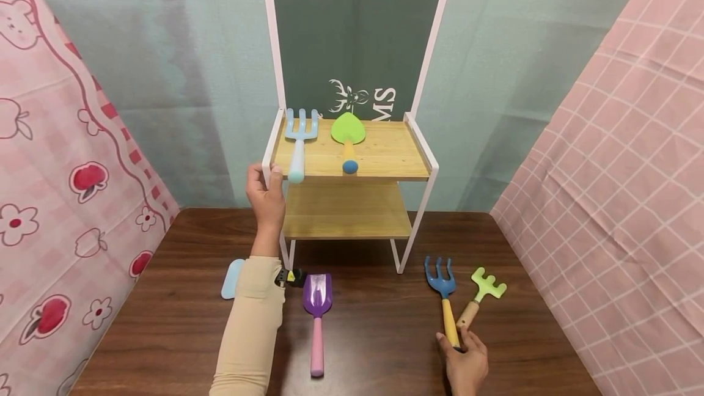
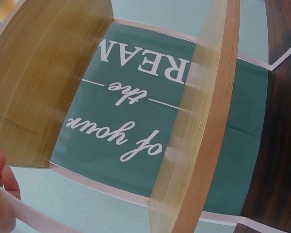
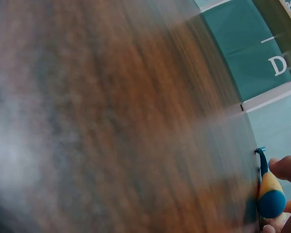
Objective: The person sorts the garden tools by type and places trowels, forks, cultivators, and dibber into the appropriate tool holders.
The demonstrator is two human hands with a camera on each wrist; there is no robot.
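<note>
Dark brown wood table (image 1: 385, 347) across the bottom of the head view, hemmed by pink patterned cloth at left (image 1: 60, 157) and pink checked cloth at right (image 1: 621, 157). Standing at the table's back edge, white-framed rack (image 1: 420, 139) with two pale wooden shelves and a green lettered back panel (image 1: 357, 29). On the upper shelf (image 1: 385, 151), pale blue fork (image 1: 299, 139) beside green trowel (image 1: 348, 136), handles toward the front edge. Left hand (image 1: 266, 191), raised on a beige sleeve (image 1: 250, 329), fingers curled round the front left corner of the rack's frame at upper-shelf level; pale blue fork's handle tip just beside the fingers. Same grip seen only at the edge of the left wrist view, fingers against the white frame bar. On the table near the sleeve, purple scoop with pink handle (image 1: 317, 316), pale blue item (image 1: 232, 278) half hidden behind the arm. At right front, dark blue fork with yellow handle (image 1: 445, 298) lying flat, tines toward the rack, green rake (image 1: 481, 295) just beside it. Right hand (image 1: 466, 362) at the near end of both handles, thumb and fingers pinching the dark blue fork's yellow handle; right wrist view blurred, fingertips on the handle's blue end.
</note>
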